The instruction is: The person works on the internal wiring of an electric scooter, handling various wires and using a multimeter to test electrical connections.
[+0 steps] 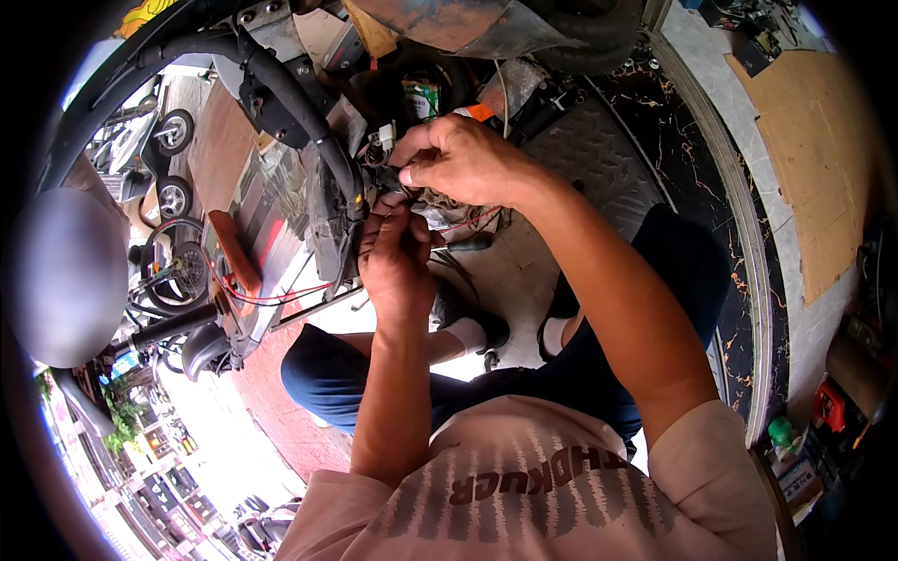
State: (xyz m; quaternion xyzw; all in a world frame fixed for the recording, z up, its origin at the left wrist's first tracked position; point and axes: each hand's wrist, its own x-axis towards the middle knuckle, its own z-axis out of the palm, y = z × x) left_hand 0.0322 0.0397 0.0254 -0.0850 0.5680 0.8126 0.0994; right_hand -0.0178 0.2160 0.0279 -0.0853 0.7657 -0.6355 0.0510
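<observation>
My left hand (398, 252) is closed in a pinch at the wiring of a partly stripped scooter, with thin wire at its fingertips. Just above and to the right, my right hand (463, 161) is bent inward, thumb and forefinger pinched close to the same dark wires; what lies between them is hidden. A white plug connector (386, 136) sticks up beside the right fingertips. Red wire (475, 221) runs to the right from near my left hand. The black frame tube (304, 117) curves down on the left of both hands.
A ridged dark footboard (599, 154) lies to the right, then a black marbled strip (692, 140) and flattened cardboard (809, 173). An orange-brown bar (234, 252) rests at left. Wheels and parked two-wheelers (178, 196) stand farther left. My knees flank the work.
</observation>
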